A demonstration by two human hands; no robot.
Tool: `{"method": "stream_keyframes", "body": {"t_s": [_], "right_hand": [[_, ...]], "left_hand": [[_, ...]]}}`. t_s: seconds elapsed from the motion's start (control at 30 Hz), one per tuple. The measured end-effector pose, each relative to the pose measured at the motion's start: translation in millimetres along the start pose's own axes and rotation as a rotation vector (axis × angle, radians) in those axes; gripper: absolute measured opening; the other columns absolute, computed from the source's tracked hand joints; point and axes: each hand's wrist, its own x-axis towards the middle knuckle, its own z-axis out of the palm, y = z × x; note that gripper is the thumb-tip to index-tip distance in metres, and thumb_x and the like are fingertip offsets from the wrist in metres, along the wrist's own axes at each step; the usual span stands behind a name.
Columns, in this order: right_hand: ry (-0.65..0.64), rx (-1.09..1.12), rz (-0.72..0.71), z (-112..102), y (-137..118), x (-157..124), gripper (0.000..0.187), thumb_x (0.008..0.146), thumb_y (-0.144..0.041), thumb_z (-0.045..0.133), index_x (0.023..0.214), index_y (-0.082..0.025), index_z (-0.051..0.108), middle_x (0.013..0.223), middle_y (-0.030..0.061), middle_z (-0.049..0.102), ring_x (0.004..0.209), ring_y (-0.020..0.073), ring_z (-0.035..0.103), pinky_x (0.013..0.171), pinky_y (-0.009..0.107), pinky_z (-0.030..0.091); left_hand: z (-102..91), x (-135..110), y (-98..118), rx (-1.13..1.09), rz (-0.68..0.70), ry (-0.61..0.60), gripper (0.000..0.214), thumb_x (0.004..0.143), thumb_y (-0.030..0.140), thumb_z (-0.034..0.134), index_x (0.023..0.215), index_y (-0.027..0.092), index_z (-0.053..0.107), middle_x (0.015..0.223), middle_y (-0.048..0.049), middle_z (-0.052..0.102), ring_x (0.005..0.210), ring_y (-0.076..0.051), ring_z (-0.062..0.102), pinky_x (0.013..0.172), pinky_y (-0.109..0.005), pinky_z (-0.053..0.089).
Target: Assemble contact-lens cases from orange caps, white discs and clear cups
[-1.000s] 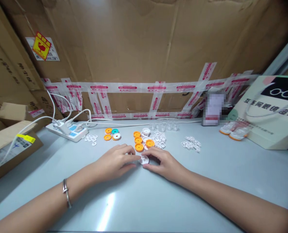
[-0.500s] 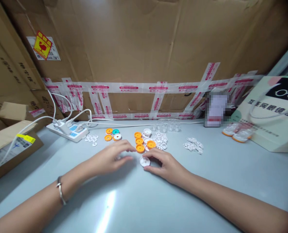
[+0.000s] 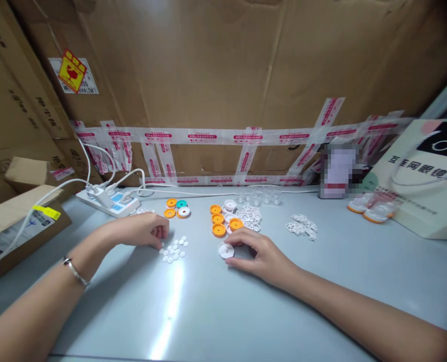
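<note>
My right hand [image 3: 263,251] grips the edge of a white round plastic part [image 3: 226,251] between thumb and fingers, on the table. My left hand [image 3: 146,230] is at the left with its fingers curled in and the fingertips down at the table. These fingertips meet the edge of a group of small white discs [image 3: 176,250]; whether one is pinched is hidden. Just behind the right hand stand orange round cups [image 3: 218,230] and white ones [image 3: 230,205]. Farther left are orange, teal and white round parts [image 3: 183,212].
White lattice pieces [image 3: 249,217] lie behind the right hand, with more lattice pieces [image 3: 301,226] to the right. Clear cups [image 3: 259,196] line the back. A power strip [image 3: 108,201], a phone [image 3: 338,173], a paper bag [image 3: 423,186] and cardboard boxes [image 3: 208,75] surround the table.
My left hand has moved left, away from the round part, and its fingers have curled in. The small discs it covered now show. My right hand keeps holding the white round part.
</note>
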Motion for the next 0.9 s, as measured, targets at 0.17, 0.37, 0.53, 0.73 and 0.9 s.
{"method": "stream_keyframes", "body": {"t_s": [0.17,0.37,0.53,0.73,0.9], "right_hand": [[0.052,0.003,-0.035,-1.4,-0.9,-1.4,0.018,0.076,-0.024,0.064,0.092,-0.017,0.062,0.093,0.0076,0.064,0.087,0.0159,0.061,0.079,0.029,0.048],[0.098,-0.019,-0.08,-3.0,-3.4,-0.7,0.012,0.079,-0.024,0.059,0.089,-0.019,0.062,0.09,0.0068,0.066,0.085,0.016,0.062,0.078,0.03,0.05],[0.1,-0.016,-0.081,-4.3,-5.6,-1.4,0.011,0.08,-0.023,0.057,0.089,-0.02,0.062,0.09,0.0066,0.067,0.085,0.0166,0.063,0.078,0.031,0.051],[0.115,0.002,-0.064,-6.1,-5.1,-2.2,0.013,0.08,-0.023,0.057,0.091,-0.02,0.063,0.093,0.0069,0.067,0.088,0.0172,0.063,0.081,0.031,0.051],[0.198,-0.012,-0.042,-10.5,-7.7,-1.1,0.013,0.081,-0.024,0.057,0.089,-0.021,0.065,0.09,0.0057,0.068,0.086,0.0175,0.064,0.079,0.033,0.052]], "left_hand": [[2.0,2.2,3.0,-0.029,0.017,-0.009,0.014,0.069,0.029,0.058,0.078,0.019,0.061,0.078,-0.0015,0.063,0.074,-0.016,0.058,0.062,-0.022,0.041],[5.8,4.7,-1.1,-0.039,0.034,0.061,0.011,0.069,0.026,0.055,0.073,0.018,0.061,0.072,-0.0007,0.065,0.067,-0.015,0.058,0.058,-0.02,0.04],[8.8,4.7,-0.3,0.013,0.055,0.153,0.013,0.068,0.024,0.053,0.073,0.019,0.064,0.07,-0.0008,0.065,0.065,-0.015,0.058,0.055,-0.02,0.039],[16.3,8.9,4.4,0.191,0.021,0.273,0.018,0.063,0.012,0.046,0.065,0.018,0.063,0.065,-0.002,0.063,0.061,-0.015,0.056,0.055,-0.021,0.035],[27.9,16.3,20.8,0.245,0.024,0.43,0.016,0.065,0.006,0.046,0.064,0.015,0.06,0.064,-0.0042,0.061,0.06,-0.016,0.055,0.056,-0.024,0.037]]}}
